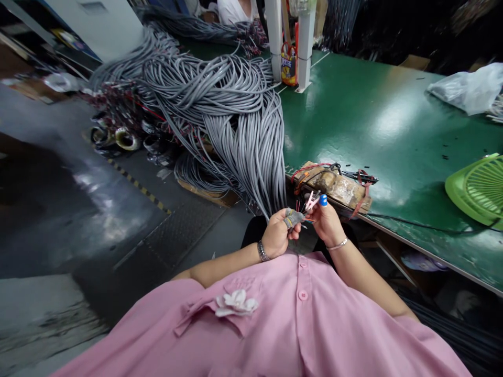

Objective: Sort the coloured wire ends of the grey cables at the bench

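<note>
My left hand (276, 234) is closed, with a grey and yellow knitted cover (293, 218) on its thumb. It grips a cable end from which thin red, black and blue wires (298, 206) fan out. Close beside it, my right hand (328, 226) wears a blue thumb cover (323, 200) and is closed round a small pink clip (312, 201) at the wire ends. Its fingertips are partly hidden. Just beyond both hands, a taped brown block (336, 187) with cords and red straps sits on the table edge.
A large heap of grey cables (220, 99) drapes over the green table (365, 120) at the left. A white post (305, 52) stands at the back. A green fan (477, 188) and a plastic bag (471, 89) lie right. Another person (236, 10) is at the far side.
</note>
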A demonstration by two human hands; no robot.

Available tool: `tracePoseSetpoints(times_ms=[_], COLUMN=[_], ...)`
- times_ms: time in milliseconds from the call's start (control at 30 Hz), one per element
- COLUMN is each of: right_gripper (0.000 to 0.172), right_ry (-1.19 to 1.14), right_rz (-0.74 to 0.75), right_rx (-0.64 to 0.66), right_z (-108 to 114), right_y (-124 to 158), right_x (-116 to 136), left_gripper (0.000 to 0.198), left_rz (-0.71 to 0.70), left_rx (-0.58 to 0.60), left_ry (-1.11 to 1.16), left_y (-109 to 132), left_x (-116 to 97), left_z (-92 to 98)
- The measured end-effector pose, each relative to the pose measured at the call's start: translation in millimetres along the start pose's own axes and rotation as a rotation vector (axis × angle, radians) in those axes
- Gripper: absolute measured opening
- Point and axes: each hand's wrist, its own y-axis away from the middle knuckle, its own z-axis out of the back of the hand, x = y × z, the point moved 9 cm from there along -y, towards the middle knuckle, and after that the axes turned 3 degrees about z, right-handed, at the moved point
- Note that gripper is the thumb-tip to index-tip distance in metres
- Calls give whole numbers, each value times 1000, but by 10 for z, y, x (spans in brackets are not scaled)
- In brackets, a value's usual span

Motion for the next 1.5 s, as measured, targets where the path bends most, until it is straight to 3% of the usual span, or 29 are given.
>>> tracePoseSetpoints(times_ms=[133, 333, 600, 767, 933, 1133, 1233, 1400, 1500], right_gripper=[43, 35, 43, 57, 65, 38, 35, 31, 28], right_ry=[-150, -207, -209, -157, 149, 445, 533, 735, 766], right_rz=[-146, -120, -123, -215, -389, -287, -205, -74, 28], right_rx=[54, -42, -8, 131, 376, 417, 399, 428, 439], right_z=[-141, -109, -110, -107, -74, -110, -155, -211, -234], right_y=[-30, -39, 3, 89, 281, 276, 240, 285, 330], right_x=[-127, -114, -152, -144, -161, -3, 26, -26, 59], left_gripper=[27, 29, 27, 27, 29, 33, 31, 22, 19], left_rz=[-3, 7, 7, -2, -7, -19, -2, 154, 195], left_rx=[-14, -24, -16, -31, -32, 19, 67, 221, 210], left_ry=[-4, -18, -53, -80, -182, -337, -391, -576, -568], left_y=[-18, -33, 9, 62, 91, 105, 90, 70, 55], left_x=[14, 54, 59, 44, 93, 135, 166, 350, 372], left_z=[6, 34, 42, 115, 205, 216, 193, 101, 113])
